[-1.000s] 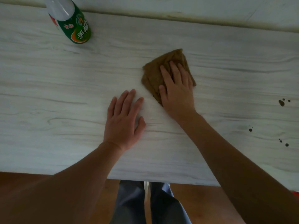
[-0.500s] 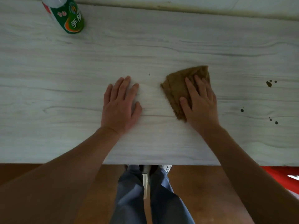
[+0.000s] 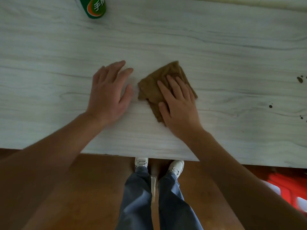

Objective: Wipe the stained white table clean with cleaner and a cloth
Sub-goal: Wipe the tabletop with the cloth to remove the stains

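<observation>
Near the front edge of the pale, wood-grained white surface, the right hand lies flat on a folded brown cloth. Its fingers are straight and spread, pressing down rather than gripping. The left hand rests palm-down just beside the cloth with its fingers relaxed and extended, holding nothing.

Half a second ago the cloth had swung out to the right, closer to the dark brown splatter spots at the far right edge. It has now come back left, so the gap to the left hand is narrower and the gap to the spots is wider. This looks like the return half of a back-and-forth wiping stroke over the middle patch.

The splatter and the smaller dots below it remain untouched, so wiping is still to do there. The green cleaner bottle with an orange label stands well apart at the back left.
</observation>
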Demonstrator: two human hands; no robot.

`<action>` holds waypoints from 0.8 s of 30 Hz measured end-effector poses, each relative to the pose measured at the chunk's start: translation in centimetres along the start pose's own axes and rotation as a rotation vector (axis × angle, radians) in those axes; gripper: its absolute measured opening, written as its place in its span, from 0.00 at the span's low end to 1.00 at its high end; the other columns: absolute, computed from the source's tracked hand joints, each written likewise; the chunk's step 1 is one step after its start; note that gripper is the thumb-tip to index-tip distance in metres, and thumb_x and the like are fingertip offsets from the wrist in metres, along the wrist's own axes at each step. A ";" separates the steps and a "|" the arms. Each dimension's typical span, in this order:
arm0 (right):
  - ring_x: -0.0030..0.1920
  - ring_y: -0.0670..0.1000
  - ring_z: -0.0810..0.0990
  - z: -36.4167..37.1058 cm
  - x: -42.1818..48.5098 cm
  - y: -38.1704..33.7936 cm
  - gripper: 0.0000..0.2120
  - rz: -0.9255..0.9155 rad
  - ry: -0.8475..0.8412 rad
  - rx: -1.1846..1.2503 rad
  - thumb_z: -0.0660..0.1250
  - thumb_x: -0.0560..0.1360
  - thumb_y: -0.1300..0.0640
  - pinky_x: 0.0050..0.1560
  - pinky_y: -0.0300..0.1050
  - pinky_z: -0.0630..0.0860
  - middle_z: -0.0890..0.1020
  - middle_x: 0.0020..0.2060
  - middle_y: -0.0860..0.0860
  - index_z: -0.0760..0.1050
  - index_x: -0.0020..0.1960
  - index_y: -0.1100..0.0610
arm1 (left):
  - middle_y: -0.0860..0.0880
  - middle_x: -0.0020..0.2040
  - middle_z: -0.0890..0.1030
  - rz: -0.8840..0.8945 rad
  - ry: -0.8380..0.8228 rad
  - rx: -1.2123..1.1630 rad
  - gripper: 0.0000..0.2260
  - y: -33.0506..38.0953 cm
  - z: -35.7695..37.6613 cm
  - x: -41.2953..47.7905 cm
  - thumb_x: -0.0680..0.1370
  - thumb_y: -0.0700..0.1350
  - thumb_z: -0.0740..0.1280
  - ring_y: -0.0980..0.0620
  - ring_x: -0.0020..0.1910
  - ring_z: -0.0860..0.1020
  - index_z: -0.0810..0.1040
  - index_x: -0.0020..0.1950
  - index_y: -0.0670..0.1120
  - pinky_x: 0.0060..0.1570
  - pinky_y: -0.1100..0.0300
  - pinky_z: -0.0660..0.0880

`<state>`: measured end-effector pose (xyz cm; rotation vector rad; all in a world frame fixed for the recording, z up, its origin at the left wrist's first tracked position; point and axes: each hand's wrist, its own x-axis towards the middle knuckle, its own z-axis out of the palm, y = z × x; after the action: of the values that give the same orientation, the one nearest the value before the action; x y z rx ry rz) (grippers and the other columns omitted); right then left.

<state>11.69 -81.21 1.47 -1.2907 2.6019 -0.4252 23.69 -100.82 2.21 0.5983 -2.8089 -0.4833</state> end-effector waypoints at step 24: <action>0.80 0.58 0.54 1.8 3.7 -5.3 0.28 0.184 0.057 0.023 0.59 0.81 0.49 0.80 0.57 0.50 0.61 0.80 0.54 0.62 0.80 0.51 | 0.40 0.79 0.68 0.061 -0.054 0.111 0.24 -4.0 -0.1 -1.9 0.82 0.51 0.60 0.40 0.80 0.65 0.72 0.76 0.44 0.79 0.39 0.58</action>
<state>14.00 -87.54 1.44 -1.0337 2.7233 -0.4639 26.82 -103.52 0.54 0.5270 -2.9110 -0.3391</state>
